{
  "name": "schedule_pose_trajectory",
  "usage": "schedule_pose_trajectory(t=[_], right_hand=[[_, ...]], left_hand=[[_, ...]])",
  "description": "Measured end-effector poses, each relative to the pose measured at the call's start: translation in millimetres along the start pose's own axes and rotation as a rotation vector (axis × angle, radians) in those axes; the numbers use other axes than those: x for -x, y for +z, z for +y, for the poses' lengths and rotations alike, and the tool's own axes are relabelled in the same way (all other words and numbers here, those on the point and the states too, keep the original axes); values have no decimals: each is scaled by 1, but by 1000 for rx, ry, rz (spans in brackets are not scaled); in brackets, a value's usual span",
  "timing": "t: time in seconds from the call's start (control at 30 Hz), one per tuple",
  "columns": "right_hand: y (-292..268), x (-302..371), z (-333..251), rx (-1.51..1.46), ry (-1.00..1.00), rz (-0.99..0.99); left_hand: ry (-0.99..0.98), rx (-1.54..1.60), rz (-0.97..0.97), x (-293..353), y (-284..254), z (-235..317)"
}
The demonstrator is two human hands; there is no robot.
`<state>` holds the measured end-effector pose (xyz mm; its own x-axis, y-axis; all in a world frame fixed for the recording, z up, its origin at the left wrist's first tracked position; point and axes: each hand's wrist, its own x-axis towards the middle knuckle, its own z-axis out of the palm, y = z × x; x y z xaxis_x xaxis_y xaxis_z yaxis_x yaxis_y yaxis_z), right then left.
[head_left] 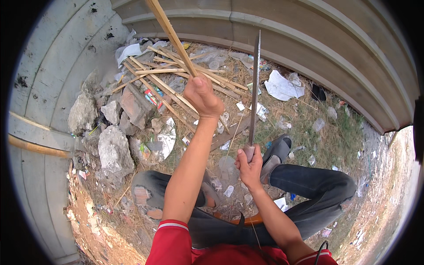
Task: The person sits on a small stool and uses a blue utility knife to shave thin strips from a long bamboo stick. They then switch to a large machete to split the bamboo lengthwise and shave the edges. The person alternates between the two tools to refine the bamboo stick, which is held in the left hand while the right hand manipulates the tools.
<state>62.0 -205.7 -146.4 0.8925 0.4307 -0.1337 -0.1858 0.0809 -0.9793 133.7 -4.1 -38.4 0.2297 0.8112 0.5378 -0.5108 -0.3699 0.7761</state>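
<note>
My left hand (pixel 203 96) is closed round a pale bamboo strip (pixel 173 39), which slants up past the top of the picture. Further right, my right hand (pixel 250 170) grips the handle of a long-bladed knife (pixel 255 88). Its narrow, dark blade points upward and away from me, apart from the strip. Beyond and left of my left hand lies a loose pile of bamboo strips (pixel 161 70) on the littered ground. A flat brown piece of wood (pixel 229 134) rests on the ground between my hands.
Rough stones (pixel 114 150) are heaped at the left, beside a grey panel wall (pixel 57 57). A ribbed metal sheet (pixel 300 26) curves across the far side. White paper (pixel 285 86) and plastic scraps litter the dry grass. My bent legs (pixel 309 185) frame the near ground.
</note>
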Motion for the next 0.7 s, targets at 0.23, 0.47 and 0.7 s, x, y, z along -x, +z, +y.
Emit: schedule_pose_trajectory(t=[0.23,0.47,0.7], right_hand=[[-54,35,145,335,370,-29],[-11,-10,6,-207,72,105],[-35,56,107,139,594,133]], left_hand=[[73,-87,90,3,-15,-6],[39,-77,143,10,-8,-1],[127,-142,132,3,-13,-4]])
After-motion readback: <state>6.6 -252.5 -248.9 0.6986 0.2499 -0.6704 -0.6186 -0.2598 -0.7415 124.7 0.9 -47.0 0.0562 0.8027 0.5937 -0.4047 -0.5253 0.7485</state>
